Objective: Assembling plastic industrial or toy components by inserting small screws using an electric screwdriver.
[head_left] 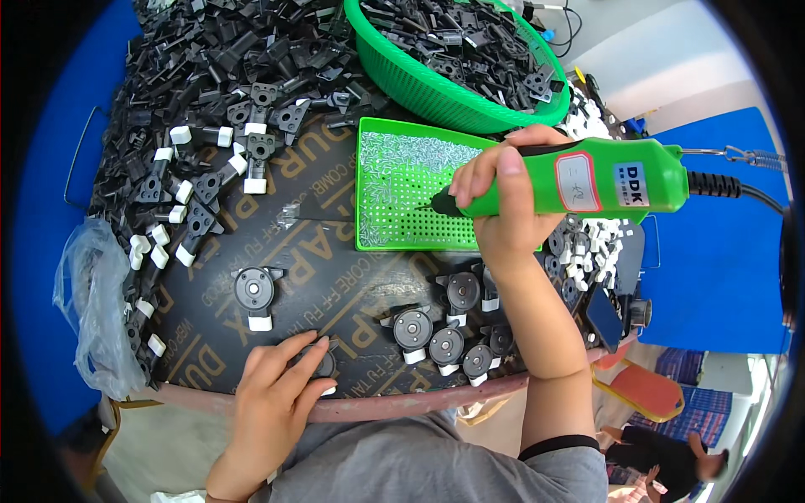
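My right hand (511, 197) is wrapped round a green electric screwdriver (620, 178), held level with its dark tip pointing left. The tip is above a green perforated tray (366, 245) of small silvery screws (419, 152). By the table's front edge, my left hand (281, 386) has its fingers closed round a round black part (324, 360), partly hidden beneath them. A similar round black assembly (254, 289) with side arms and a white block lies just beyond that hand. To the right sits a group of several more such round assemblies (412, 329).
Black plastic parts (226, 50) are heaped across the far left, some fitted with white ends. A green basket (402, 75) full of black parts stands behind the tray. White pieces (597, 243) lie at right. A clear plastic bag (96, 310) hangs at the left edge. Someone (671, 457) is beyond, lower right.
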A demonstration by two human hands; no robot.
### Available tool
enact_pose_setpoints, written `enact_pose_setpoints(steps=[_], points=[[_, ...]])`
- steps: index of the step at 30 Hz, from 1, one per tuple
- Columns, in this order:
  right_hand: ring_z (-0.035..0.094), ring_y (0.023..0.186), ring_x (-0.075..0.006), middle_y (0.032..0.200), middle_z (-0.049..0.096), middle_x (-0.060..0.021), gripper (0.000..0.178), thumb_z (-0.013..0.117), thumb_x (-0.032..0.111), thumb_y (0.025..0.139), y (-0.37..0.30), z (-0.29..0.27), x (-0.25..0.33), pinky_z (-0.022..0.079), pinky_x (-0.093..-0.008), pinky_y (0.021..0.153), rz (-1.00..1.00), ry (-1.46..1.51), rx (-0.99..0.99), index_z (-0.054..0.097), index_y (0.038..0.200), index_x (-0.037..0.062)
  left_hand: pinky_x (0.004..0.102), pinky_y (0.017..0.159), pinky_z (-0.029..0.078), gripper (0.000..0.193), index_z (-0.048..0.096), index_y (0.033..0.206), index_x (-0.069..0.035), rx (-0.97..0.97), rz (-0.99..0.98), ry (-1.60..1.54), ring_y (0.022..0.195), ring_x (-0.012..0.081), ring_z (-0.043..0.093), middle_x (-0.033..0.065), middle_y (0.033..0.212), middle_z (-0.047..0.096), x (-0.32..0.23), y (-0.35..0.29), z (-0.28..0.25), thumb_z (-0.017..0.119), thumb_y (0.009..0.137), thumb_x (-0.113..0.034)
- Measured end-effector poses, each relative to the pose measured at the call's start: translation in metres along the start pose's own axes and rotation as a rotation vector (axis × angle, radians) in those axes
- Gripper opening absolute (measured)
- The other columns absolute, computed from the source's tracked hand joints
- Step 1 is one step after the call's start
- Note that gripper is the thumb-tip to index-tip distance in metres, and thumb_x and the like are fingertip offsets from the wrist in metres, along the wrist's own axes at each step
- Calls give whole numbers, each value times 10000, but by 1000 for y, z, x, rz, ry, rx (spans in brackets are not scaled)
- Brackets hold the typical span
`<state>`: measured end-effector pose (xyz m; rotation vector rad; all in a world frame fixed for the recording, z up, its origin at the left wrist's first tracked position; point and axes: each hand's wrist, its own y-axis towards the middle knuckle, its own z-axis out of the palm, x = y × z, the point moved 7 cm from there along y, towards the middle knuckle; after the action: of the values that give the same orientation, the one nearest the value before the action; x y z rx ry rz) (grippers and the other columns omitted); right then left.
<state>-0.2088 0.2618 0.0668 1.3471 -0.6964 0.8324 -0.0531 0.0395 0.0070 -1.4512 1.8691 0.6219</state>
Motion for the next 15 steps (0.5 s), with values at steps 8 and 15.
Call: enact_pose_setpoints(steps=[8, 15], points=[[492, 472, -188, 631, 490, -89, 250, 544, 105, 944, -2, 3, 1, 472, -350, 497, -22, -33, 4, 392, 1129, 31, 370, 809, 460, 512, 633, 1184, -32, -89, 185, -57, 898, 281, 534, 84, 1134, 647, -22, 32, 31, 796, 722, -180], [480, 457, -181, 629, 496, -63, 206, 507, 185, 973, -23, 11, 66, 467, -339, 481, -59, -12, 14, 407, 1135, 106, 365, 829, 444, 504, 654, 1140, -50, -110, 175, -142, 915, 276, 515, 66, 1087, 677, -16, 36, 39, 821, 699, -230]])
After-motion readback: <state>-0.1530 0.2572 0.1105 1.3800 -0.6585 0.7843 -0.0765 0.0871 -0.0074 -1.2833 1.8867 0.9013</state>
